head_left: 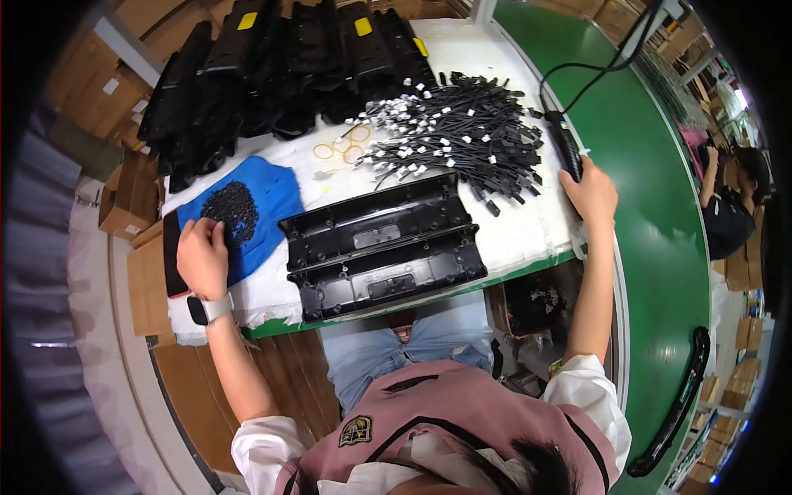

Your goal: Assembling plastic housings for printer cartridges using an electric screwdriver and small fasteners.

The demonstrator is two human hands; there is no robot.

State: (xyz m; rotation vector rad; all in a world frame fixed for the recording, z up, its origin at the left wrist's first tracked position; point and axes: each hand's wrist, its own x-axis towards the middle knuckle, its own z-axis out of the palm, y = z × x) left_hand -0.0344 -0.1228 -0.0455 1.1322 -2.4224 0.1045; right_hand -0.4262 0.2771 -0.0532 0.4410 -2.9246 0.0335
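My left hand [203, 257], with a watch on its wrist, is at the near-left edge of a pile of small black screws [233, 213]. Its fingers are curled together, and whatever may be between them is hidden. Under the pile lies a blue cloth [272, 186]. At the right edge of the table my right hand [592, 194] is closed round the lower part of a black corded electric screwdriver [564, 140]. Two long black plastic housings [381, 247] lie side by side in front of me, hollow sides up, apart from both hands.
A heap of black cables with white connectors [470, 136] lies beyond the housings. Several black housings [289, 66] are stacked at the back left. Rubber bands [342, 148] lie between them. On the right is a green surface [660, 305] with a curved black strip [681, 404].
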